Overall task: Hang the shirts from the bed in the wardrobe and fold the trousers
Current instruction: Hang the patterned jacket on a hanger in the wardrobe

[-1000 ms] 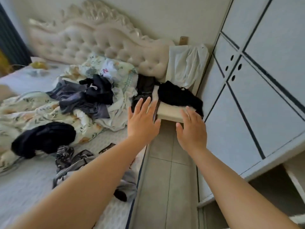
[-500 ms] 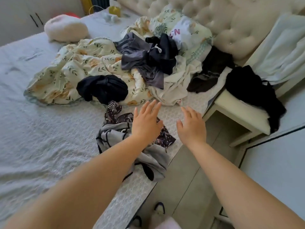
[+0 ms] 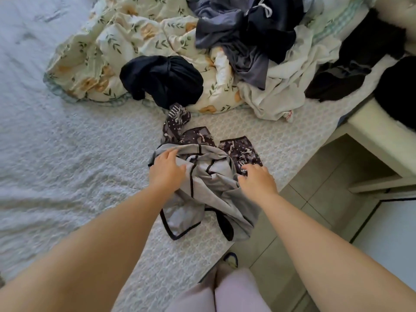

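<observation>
Seen from above, the person's legs (image 3: 225,296) in pale pink stand at the bed's edge, with a slipper (image 3: 231,260) on the tiled floor (image 3: 315,199). Two bare forearms reach forward over the bed (image 3: 67,154).

Both hands are on a crumpled grey top (image 3: 211,183) with black trim, which lies at the near edge of the bed with part of it hanging over the side. The left hand (image 3: 166,171) rests on its upper left fold, released, fingers spread and lightly bent. The right hand (image 3: 258,182) sits at its right side, where the grey cloth meets a dark patterned garment (image 3: 240,152); its fingers curl downward, but I cannot tell whether they grasp the fabric.

The patterned garment spreads out just behind the grey top, touching it. Beyond that, a black bundle (image 3: 162,79) sits on a floral quilt (image 3: 112,41). To the right, grey and navy clothes (image 3: 243,25) are heaped on the quilt, beside a white cloth (image 3: 281,95). Farther right, more black clothes (image 3: 351,70) lie at the bed's edge, next to a white desk (image 3: 369,129) carrying another dark item.
</observation>
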The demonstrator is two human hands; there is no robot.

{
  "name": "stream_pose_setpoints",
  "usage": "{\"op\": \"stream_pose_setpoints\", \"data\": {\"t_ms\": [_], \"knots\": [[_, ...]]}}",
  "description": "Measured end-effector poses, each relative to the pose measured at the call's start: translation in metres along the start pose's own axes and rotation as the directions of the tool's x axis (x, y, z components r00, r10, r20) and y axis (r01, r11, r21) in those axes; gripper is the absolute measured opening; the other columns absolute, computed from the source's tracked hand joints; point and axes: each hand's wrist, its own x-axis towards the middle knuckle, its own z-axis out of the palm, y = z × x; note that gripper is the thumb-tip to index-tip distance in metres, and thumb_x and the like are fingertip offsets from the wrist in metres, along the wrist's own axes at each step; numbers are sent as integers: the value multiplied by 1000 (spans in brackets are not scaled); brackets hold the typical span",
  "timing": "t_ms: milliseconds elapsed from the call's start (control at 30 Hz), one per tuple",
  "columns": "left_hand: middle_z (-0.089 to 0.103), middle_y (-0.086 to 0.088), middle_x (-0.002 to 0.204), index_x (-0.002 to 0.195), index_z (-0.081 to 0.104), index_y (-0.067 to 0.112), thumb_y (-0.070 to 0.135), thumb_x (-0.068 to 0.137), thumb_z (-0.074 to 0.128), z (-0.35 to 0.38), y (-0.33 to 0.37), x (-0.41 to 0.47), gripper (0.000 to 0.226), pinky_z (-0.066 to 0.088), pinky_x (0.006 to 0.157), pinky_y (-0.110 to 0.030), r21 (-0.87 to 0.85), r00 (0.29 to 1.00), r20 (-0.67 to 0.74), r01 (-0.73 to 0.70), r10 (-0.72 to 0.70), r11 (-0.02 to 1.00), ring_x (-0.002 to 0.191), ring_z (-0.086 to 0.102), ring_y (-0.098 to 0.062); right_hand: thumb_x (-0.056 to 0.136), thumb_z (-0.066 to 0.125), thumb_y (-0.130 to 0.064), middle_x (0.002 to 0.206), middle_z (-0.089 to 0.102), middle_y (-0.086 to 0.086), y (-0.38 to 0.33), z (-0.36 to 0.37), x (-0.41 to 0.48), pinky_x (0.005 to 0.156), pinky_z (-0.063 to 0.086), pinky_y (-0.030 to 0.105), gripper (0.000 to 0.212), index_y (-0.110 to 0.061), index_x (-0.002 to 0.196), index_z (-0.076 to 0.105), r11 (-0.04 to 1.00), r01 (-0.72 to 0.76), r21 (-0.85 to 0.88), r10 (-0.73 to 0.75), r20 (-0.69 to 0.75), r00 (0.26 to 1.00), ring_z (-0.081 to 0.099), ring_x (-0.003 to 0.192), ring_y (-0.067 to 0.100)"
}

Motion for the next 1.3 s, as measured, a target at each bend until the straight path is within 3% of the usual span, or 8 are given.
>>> {"op": "stream_pose_setpoints", "data": {"t_ms": [200, 500, 667, 800, 967, 1133, 1233, 1300], "knots": [[27, -3, 153, 144, 37, 16, 31, 96, 44, 13, -23, 27, 51, 29, 111, -43, 48, 996, 81, 42, -46, 998, 140, 24, -24, 96, 42, -31, 137, 44, 7, -3, 31, 32, 100, 37, 40, 42, -17, 136, 42, 999, -28, 16, 24, 197, 980, 38, 127, 27], [41, -4, 143, 132, 48, 18, 36, 97, 43, 43, -19, 82, 39, 39, 100, -43, 87, 996, 85, 35, -42, 996, 125, 45, -25, 93, 45, -22, 142, 40, 7, -11, 59, 110, 99, 36, 39, 46, -17, 138, 39, 975, -94, 202, 68, 132, 989, 37, 129, 27], [27, -4, 146, 138, 34, 20, 34, 93, 51, 69, -26, 89, 50, 41, 68, -34, 258, 955, 285, -162, 85, 952, 104, 57, -34, 90, 47, -16, 157, 14, 1, -13, 77, 136, 113, 24, 39, 71, -22, 150, 10, 946, -118, 302, 26, 291, 956, 19, 142, 25], [30, -4, 140, 140, 27, 24, 24, 86, 62, 77, -38, 88, 65, 40, 60, -33, 298, 942, 298, -245, 153, 923, 95, 60, -33, 87, 59, -22, 141, 43, 12, -7, 92, 135, 95, 40, 33, 63, -12, 142, 31, 951, -168, 258, 54, 398, 916, 45, 125, 30], [27, -5, 134, 150, 6, 24, 37, 78, 72, 72, -33, 96, 99, 39, 66, -31, 390, 990, 133, -105, 57, 915, 109, 49, -26, 80, 56, -12, 93, 66, 8, -3, 84, 127, 74, 47, 34, 14, -13, 90, 65, 959, -82, 270, -31, 392, 920, 60, 92, 29], [21, -2, 148, 128, 51, 31, 49, 69, 70, 65, -35, 105, 65, 11, 113, -51, 527, 958, 232, -271, 170, 805, 137, 13, -26, 73, 49, 1, 69, 58, 4, -6, 65, 118, 60, 39, 31, 19, -13, 68, 60, 941, 52, 335, -191, 395, 898, 55, 75, 25], [57, 0, 120, 108, 57, 27, 51, 76, 63, 59, -33, 101, 40, 3, 115, -52, 446, 869, 483, -351, 110, 823, 127, 41, -24, 70, 46, 4, 71, 59, 3, 5, 46, 119, 63, 38, 33, 24, -17, 65, 56, 934, 48, 355, -126, 199, 972, 55, 79, 28], [59, 3, 94, 104, 48, 24, 47, 78, 63, 54, -33, 91, 37, 33, 100, -42, 352, 837, 541, -313, 81, 882, 104, 55, -25, 71, 45, 5, 80, 63, 6, 18, 32, 121, 67, 42, 35, 25, -15, 74, 60, 938, 5, 348, -19, 38, 999, 56, 83, 30]]}}
